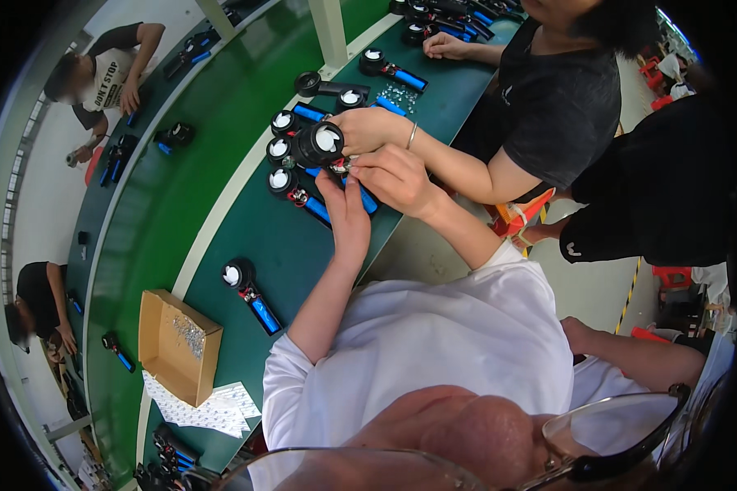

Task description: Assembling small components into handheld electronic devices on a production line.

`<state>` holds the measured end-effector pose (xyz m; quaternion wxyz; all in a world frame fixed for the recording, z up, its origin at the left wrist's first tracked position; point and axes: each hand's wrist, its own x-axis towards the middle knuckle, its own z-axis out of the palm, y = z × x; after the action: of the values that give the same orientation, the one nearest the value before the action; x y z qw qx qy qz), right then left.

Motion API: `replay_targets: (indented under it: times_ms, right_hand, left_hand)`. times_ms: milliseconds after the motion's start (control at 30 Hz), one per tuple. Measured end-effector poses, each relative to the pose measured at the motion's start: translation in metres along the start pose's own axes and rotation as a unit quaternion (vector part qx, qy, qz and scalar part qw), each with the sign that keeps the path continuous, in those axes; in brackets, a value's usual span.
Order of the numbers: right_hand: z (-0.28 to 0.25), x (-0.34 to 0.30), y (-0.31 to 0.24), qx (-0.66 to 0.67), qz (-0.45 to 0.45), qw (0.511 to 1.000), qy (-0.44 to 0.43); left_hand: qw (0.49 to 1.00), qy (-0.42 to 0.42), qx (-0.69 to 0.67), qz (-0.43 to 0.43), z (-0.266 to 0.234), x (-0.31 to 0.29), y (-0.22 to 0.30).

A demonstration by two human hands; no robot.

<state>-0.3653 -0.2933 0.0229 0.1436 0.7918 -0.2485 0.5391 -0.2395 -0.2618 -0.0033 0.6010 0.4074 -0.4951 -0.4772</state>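
In my left hand [345,219] is a black handheld device [307,147] with a round head, a white disc inside it and red wiring below. My right hand [395,178] is closed in a pinch at the wiring near the device's neck; what its fingertips hold is too small to make out. A co-worker's hand [367,129] with a bracelet reaches in just behind the round head; whether it touches the device I cannot tell. Several similar open devices [280,182] with blue cylindrical cells lie beside and under my hands. Another such device [258,304] lies alone nearer my left forearm.
A cardboard box [209,360] with small metal parts stands at the left on a patterned white sheet [237,405]. Loose small parts [401,98] lie near the co-worker. The green belt [151,221] carries more devices. Co-workers sit across and at the upper right.
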Motion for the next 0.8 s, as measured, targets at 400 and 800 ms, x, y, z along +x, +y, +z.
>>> replay_targets:
  times_ms: [400, 800]
  right_hand:
    - [0.013, -0.021, -0.054, 0.337, 0.402, 0.851, 0.037]
    - [0.045, -0.007, -0.118, 0.162, 0.37, 0.89, -0.21]
  left_hand:
    - [0.955, -0.005, -0.281, -0.095, -0.043, -0.019, 0.014]
    - [0.963, 0.132, -0.206, -0.117, -0.1, -0.037, 0.014]
